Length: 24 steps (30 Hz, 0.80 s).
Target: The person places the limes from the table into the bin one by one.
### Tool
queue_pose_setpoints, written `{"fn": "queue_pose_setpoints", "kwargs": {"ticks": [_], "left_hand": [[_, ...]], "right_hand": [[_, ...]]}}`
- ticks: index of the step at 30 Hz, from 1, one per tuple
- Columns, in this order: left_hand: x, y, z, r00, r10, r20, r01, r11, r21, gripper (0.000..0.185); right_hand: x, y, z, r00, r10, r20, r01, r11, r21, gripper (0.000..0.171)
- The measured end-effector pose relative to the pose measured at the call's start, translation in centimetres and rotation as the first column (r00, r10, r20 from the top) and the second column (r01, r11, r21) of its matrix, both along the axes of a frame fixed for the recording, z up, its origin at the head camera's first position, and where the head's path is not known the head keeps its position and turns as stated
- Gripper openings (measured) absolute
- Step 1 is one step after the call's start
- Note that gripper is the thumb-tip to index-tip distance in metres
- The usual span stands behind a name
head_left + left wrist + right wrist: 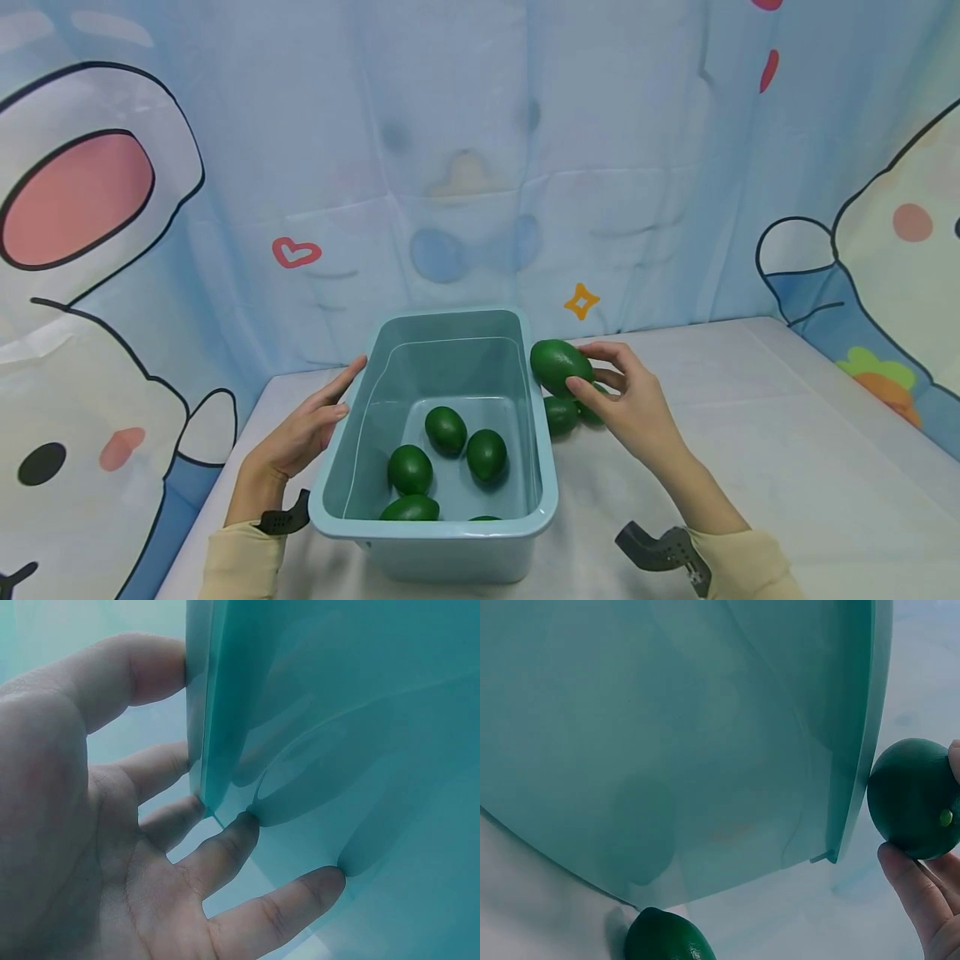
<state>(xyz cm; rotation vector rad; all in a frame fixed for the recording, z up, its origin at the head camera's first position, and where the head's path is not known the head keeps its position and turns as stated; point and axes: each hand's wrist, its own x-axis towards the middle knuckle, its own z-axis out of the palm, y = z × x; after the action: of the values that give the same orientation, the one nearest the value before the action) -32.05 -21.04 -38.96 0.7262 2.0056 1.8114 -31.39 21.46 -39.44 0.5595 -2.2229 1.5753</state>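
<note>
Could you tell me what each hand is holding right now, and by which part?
The right hand grips a green avocado around its end. The left hand holds nothing, pressing the bin wall.

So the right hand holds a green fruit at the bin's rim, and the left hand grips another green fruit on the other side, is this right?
Not quite. The right hand does hold a green fruit at the rim of the bin. But the left hand holds no fruit: the left wrist view shows its fingers pressed flat against the bin's outer wall.
</note>
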Motion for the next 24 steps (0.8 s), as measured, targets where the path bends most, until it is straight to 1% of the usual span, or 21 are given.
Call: {"fn": "queue_pose_setpoints", "kwargs": {"ticks": [9,12,16,19,21,24], "left_hand": [[-0.07,-0.09,-0.12,1.0,0.009,0.002,-0.009,1.0,-0.015,0.062],[-0.1,-0.12,-0.16,1.0,0.008,-0.002,-0.008,1.0,-0.015,0.062],[-0.09,-0.1,-0.15,1.0,0.012,-0.008,-0.013,1.0,-0.023,0.062],[-0.05,-0.03,-0.12,1.0,0.014,-0.008,-0.014,1.0,-0.025,0.062],[-0.02,0.0,-0.1,1.0,0.014,-0.008,-0.015,1.0,-0.026,0.062],[0.02,0.01,-0.09,1.0,0.014,-0.008,-0.014,1.0,-0.026,0.062]], "right_hand": [[0.16,-0.05,0.23,0.998,0.009,-0.055,-0.008,0.999,0.031,0.045],[0.18,-0.02,0.27,0.996,0.016,-0.084,-0.01,0.998,0.066,0.047],[0.18,-0.1,0.29,0.992,0.051,-0.115,-0.038,0.992,0.116,0.051],[0.35,-0.25,0.36,0.993,0.074,-0.089,-0.064,0.992,0.108,0.054],[0.49,-0.36,0.42,0.995,0.076,-0.061,-0.071,0.994,0.078,0.055],[0.68,-0.53,0.53,0.997,0.073,-0.029,-0.072,0.997,0.021,0.05]]}}
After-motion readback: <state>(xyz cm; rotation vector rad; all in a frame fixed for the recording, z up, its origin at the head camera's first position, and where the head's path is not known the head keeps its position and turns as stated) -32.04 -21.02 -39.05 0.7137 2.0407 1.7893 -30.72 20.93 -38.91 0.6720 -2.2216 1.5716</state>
